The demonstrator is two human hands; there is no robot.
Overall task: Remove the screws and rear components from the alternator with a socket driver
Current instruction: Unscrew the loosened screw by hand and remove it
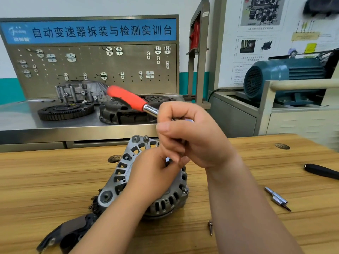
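A grey metal alternator (128, 173) lies rear side up on the wooden table (55, 180). Above it my right hand (190, 136) grips the steel shaft of a socket driver with a red handle (126, 97), the handle pointing up and to the left. My left hand (156, 171) rests over the alternator's rear, its fingertips pinching at something small under the right hand; what they hold is hidden. A loose screw (210, 227) lies on the table to the front right.
A dark plastic cover (73, 233) lies front left of the alternator. A steel extension bit (278, 198) and a black tool handle (321, 170) lie at the right. Behind the table stand a steel bench with clutch parts (117, 110), a pegboard and a blue motor (282, 77).
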